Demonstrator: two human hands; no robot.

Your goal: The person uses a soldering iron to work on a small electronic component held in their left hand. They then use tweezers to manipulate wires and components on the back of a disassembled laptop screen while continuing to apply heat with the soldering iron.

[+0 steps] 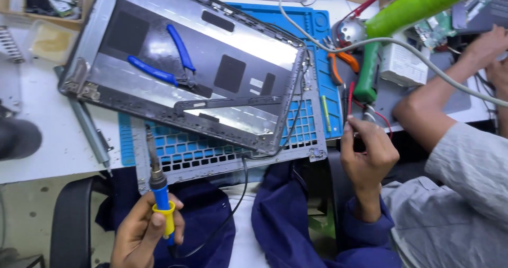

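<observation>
Bare white bench (47, 141) left of laptop lid (174, 61) (co-worker's arm (450, 93) crowding right).

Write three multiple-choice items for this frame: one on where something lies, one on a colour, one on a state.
1. Where do the blue-handled pliers lie?
A. On the laptop lid panel
B. On the floor
C. In the left hand

2. What colour is the handle of the soldering iron?
A. Red with a white collar
B. Blue with a yellow collar
C. All black

3. What is the right hand doing?
A. Resting flat and empty
B. Gripping the pliers
C. Pinching thin red wires

Answers:
1. A, they rest on the laptop lid panel, which lies on the blue mat.
2. B, the left hand grips a blue handle with a yellow collar.
3. C, its fingertips close on the thin red wires at the desk edge.
</observation>
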